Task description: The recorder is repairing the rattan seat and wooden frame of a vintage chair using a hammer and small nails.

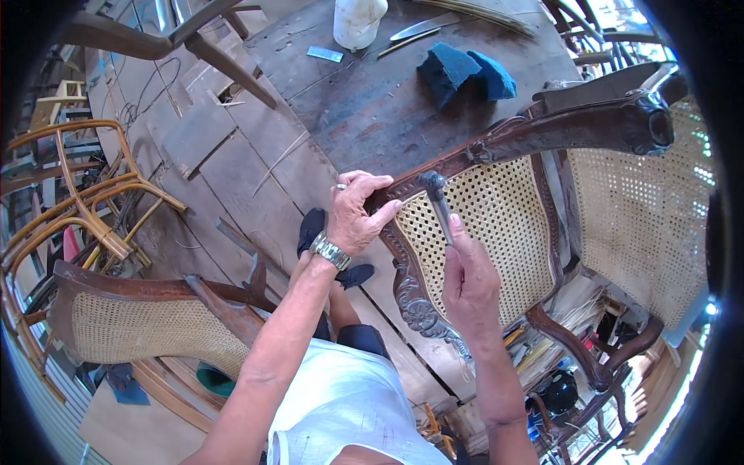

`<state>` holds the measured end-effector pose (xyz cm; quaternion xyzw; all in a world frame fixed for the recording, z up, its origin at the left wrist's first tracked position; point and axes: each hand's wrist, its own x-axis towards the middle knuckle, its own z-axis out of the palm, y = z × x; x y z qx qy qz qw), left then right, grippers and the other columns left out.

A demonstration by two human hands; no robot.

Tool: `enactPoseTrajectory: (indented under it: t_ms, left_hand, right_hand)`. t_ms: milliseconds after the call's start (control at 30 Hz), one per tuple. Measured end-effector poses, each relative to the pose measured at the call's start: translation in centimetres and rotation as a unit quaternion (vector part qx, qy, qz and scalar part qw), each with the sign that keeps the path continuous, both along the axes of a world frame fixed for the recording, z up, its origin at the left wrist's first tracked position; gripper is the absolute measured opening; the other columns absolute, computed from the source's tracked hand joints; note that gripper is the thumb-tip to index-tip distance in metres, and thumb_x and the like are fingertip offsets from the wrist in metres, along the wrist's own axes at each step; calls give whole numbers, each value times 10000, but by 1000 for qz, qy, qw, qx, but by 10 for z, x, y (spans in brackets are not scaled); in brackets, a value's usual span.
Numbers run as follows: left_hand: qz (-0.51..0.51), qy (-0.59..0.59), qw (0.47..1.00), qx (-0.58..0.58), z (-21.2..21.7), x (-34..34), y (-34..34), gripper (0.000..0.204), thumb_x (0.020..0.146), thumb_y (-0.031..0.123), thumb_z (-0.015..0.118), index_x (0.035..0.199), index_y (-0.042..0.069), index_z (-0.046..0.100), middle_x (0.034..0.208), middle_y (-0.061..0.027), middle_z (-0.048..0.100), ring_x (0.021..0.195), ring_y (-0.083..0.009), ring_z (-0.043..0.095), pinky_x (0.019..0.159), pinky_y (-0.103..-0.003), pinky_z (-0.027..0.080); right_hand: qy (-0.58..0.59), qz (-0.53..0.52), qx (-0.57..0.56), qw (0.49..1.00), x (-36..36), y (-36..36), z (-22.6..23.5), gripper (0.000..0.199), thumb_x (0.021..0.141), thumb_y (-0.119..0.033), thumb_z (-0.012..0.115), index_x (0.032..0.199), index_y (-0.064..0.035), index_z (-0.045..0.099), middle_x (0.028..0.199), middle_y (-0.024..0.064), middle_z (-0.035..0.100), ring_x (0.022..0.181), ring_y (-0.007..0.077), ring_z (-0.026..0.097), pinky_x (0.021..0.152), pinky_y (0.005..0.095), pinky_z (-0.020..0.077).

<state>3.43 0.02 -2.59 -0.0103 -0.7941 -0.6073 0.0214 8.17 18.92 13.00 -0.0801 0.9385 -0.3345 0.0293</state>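
Observation:
A dark carved wooden chair frame point(425, 167) with a woven cane panel point(508, 203) stands tilted before me. My left hand point(359, 208), wearing a ring and a metal watch point(330, 252), grips the frame's near corner, thumb and forefinger on either side of the wood. In my closed right hand point(471, 279) is a hammer-like tool point(439, 205) with a grey shaft and a dark, blunt head. Its head shows over the frame's edge by the cane; whether it touches cannot be told. The fingers behind the shaft are partly hidden.
On the wooden table lie blue foam blocks point(457, 74), a knife point(425, 26), and a white jug point(358, 23). A second cane chair point(147, 325) and a rattan frame point(93, 198) stand left. Another cane panel point(643, 225) stands right, above loose cane strips point(554, 337).

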Motion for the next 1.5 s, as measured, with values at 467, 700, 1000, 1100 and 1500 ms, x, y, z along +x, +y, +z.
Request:
enactPoseTrajectory:
  t_ms: [467, 700, 1000, 1100, 1500]
  left_hand:
    - [-2, 4, 1000, 6, -1, -1, 1, 392, 757, 173, 884, 1121, 98, 760, 1040, -56, 716, 1078, -232, 597, 928, -369, 510]
    - [1, 7, 1000, -6, 1, -1, 2, 390, 760, 171, 885, 1123, 100, 760, 1050, -58, 718, 1091, -237, 598, 948, -378, 503]
    - [-4, -1, 1000, 4, 1, 0, 0, 398, 759, 181, 889, 1124, 94, 758, 1046, -58, 718, 1096, -236, 592, 961, -378, 495]
    - [-1, 12, 1000, -8, 1, 0, 0, 400, 757, 179, 890, 1124, 93, 758, 1047, -60, 715, 1096, -234, 591, 960, -374, 495]
    - [8, 12, 1000, -17, 1, -2, 0, 379, 740, 190, 876, 1087, 95, 758, 1021, -71, 728, 1076, -267, 610, 934, -397, 514]
  right_hand:
    - [6, 9, 54, 998, 15, 7, -13, 597, 965, -22, 635, 1529, -161, 497, 796, 135, 538, 606, 289, 578, 537, 431, 473]
    - [-28, -5, 42, 999, 12, 11, -18, 598, 945, 44, 625, 1507, -136, 525, 813, 124, 568, 641, 248, 582, 579, 384, 483]
    - [-68, 30, 128, 989, 12, 11, -22, 608, 954, 14, 634, 1524, -150, 503, 821, 132, 555, 619, 267, 586, 565, 402, 496]
    - [-20, 23, 70, 997, 9, 12, -19, 607, 958, 3, 636, 1529, -146, 497, 810, 129, 548, 616, 267, 575, 561, 408, 490]
    - [-29, 36, 121, 992, 15, 5, -19, 593, 968, -27, 633, 1526, -187, 510, 783, 112, 528, 606, 263, 572, 527, 415, 472]
